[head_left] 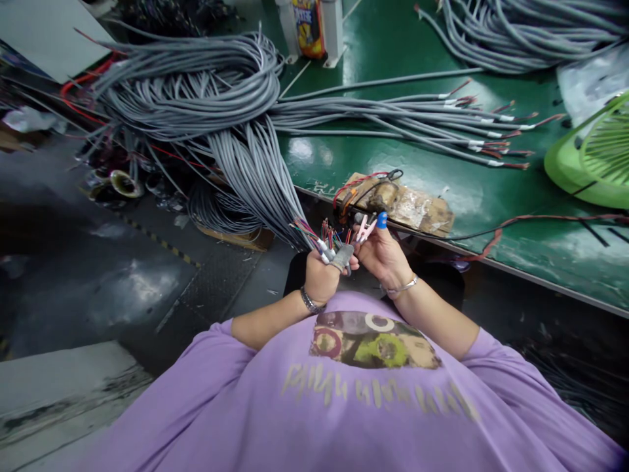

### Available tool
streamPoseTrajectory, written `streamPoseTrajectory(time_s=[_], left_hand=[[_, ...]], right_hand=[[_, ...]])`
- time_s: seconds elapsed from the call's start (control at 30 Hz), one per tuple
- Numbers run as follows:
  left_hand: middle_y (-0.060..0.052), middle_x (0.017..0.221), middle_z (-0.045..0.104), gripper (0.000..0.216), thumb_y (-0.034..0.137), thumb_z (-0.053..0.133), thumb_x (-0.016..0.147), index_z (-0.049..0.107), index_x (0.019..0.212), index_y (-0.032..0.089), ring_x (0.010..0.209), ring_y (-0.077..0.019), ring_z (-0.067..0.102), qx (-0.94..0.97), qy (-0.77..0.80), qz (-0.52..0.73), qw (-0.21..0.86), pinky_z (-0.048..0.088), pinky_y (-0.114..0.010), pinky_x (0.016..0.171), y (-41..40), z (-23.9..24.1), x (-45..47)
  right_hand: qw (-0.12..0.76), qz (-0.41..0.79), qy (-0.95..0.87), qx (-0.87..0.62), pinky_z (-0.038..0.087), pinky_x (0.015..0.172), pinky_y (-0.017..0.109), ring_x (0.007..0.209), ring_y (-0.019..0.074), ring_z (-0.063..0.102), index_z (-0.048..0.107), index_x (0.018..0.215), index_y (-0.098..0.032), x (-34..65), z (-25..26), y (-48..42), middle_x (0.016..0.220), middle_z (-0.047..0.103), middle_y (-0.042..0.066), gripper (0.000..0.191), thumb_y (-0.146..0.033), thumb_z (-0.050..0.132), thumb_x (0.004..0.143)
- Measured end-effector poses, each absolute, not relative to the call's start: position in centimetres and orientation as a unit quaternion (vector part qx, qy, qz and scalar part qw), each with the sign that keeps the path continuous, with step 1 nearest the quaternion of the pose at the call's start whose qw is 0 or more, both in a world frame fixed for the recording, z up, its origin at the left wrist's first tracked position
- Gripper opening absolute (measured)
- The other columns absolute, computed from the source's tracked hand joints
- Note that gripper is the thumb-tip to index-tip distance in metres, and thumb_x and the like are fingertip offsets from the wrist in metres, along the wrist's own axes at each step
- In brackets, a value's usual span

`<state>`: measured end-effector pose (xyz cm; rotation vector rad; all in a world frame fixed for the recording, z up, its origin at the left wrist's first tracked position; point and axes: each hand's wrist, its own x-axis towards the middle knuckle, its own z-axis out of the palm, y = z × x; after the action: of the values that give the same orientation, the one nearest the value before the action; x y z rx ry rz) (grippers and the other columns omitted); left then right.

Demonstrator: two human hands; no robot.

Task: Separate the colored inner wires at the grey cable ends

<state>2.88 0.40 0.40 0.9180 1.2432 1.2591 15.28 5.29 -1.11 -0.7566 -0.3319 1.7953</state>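
My left hand (322, 275), with a grey cover on the thumb, is closed around a bunch of grey cable ends (324, 252). Thin coloured wires fan out from their stripped tips. Close beside it on the right is my right hand (386, 255), a blue cover on one fingertip. Its fingers pinch a small pale pink two-pronged tool (364, 229), whose exact kind I cannot make out. The tool sits right by the wire ends. Just beyond both hands, a stained wooden block (417, 211) lies at the bench edge with red and black leads beside it.
A big coil of grey cable (196, 92) hangs over the bench's left side. Stripped cables (393, 118) stretch across the green bench (540, 262). More coiled cable (531, 33) lies at the back right, near a green fan (590, 157). A dark lead (472, 235) runs along the front.
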Motion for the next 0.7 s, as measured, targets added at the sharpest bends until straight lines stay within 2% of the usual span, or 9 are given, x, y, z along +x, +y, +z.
streamPoseTrajectory(time_s=[0.27,0.57,0.7], left_hand=[[-0.006,0.060,0.071,0.040,0.051,0.081,0.068,0.068,0.066,0.013,0.052,-0.0163,0.069,0.384,0.539,0.513,0.546,0.047,-0.020,0.043,0.2,0.2,2.8],[-0.006,0.060,0.071,0.036,0.048,0.079,0.072,0.068,0.064,0.014,0.052,-0.0152,0.069,0.397,0.522,0.526,0.541,0.046,-0.020,0.044,-0.1,-0.2,2.2],[-0.006,0.061,0.071,0.035,0.047,0.078,0.074,0.070,0.066,0.014,0.053,-0.0150,0.069,0.406,0.506,0.532,0.544,0.045,-0.019,0.044,-0.6,-0.7,1.3]], right_hand=[[0.563,0.753,-0.096,-0.326,0.049,0.055,0.023,0.056,0.0094,0.057,0.065,0.075,-0.022,15.1,-0.6,5.4,0.069,0.070,-0.004,0.033,-0.053,0.077,0.078],[0.535,0.790,-0.090,-0.286,0.046,0.054,0.025,0.062,0.0121,0.058,0.068,0.082,-0.022,15.5,-1.3,4.5,0.077,0.071,-0.001,0.048,-0.070,0.062,0.082],[0.526,0.799,-0.090,-0.275,0.047,0.055,0.024,0.065,0.0123,0.060,0.068,0.084,-0.023,16.3,-2.0,4.2,0.077,0.070,0.000,0.045,-0.068,0.062,0.083]])
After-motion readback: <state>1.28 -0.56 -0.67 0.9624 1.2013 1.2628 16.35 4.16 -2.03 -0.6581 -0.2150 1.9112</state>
